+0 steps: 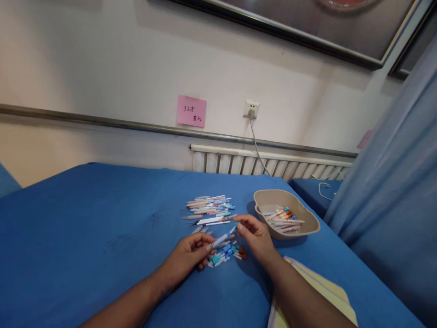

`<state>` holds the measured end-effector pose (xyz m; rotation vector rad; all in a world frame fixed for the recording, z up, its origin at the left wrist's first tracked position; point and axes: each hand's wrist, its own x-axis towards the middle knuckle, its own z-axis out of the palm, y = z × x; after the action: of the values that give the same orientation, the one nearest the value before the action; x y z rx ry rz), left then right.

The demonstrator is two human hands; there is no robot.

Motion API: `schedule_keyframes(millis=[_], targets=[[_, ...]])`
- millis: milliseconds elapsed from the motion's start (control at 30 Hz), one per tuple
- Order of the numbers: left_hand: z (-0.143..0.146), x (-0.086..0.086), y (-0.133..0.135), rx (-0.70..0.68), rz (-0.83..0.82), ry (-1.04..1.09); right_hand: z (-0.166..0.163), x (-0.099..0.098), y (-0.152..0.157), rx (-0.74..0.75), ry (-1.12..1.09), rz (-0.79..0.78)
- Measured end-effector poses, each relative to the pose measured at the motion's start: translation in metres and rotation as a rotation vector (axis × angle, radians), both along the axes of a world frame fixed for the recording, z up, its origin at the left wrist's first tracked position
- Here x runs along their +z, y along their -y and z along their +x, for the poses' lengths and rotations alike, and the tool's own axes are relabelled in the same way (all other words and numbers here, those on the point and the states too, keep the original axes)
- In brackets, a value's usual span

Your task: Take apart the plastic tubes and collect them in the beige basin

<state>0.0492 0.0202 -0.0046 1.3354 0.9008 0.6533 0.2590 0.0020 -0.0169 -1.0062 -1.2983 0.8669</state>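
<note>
I hold one pen (223,237) between both hands, just above the blue worktop (85,218). My left hand (191,255) pinches its lower, white end between thumb and fingertips, with the other fingers curled in and the heel of the hand low on the cloth. My right hand (256,234) pinches the upper, blue end with thumb and forefinger, palm turned down. The pen lies slanted, rising from left to right.

Right under the pen and between my hands lies a small heap of caps (227,255), mostly blue and white, with a few brown ones at its right edge. Just beyond my hands, farther from me, is a pile (210,209) of pens lying roughly side by side, most of them pointing left to right. To the right of my right hand stands a beige tray (307,228), close to my knuckles; I cannot tell whether it touches them. A few more pens (283,217) lie inside it.

A yellow folder (324,291) shows under my right forearm at the near edge. On the wall behind hang a pink note (191,110) and a socket (251,109), whose cable (256,146) runs down past a radiator (239,161). A blue curtain (392,191) hangs along the right side.
</note>
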Motion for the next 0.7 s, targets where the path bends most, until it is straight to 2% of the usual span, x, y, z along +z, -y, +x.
schedule_keyframes(millis=[200, 333, 400, 567, 700], targets=[[0.000, -0.003, -0.003, 0.030, -0.010, 0.039, -0.002, 0.008, 0.002, -0.001, -0.089, -0.026], [0.001, -0.006, -0.004, 0.027, -0.016, 0.048, 0.000, 0.004, -0.002, -0.039, -0.030, -0.049], [0.001, -0.005, -0.004, 0.032, -0.016, 0.055, 0.003, -0.001, -0.005, -0.083, 0.093, -0.096], [0.001, -0.003, -0.003, 0.047, -0.038, 0.048, 0.012, -0.011, -0.008, -0.227, 0.612, -0.264], [0.001, -0.003, -0.004, 0.040, -0.033, 0.049, 0.017, -0.013, -0.007, -0.276, 0.737, -0.310]])
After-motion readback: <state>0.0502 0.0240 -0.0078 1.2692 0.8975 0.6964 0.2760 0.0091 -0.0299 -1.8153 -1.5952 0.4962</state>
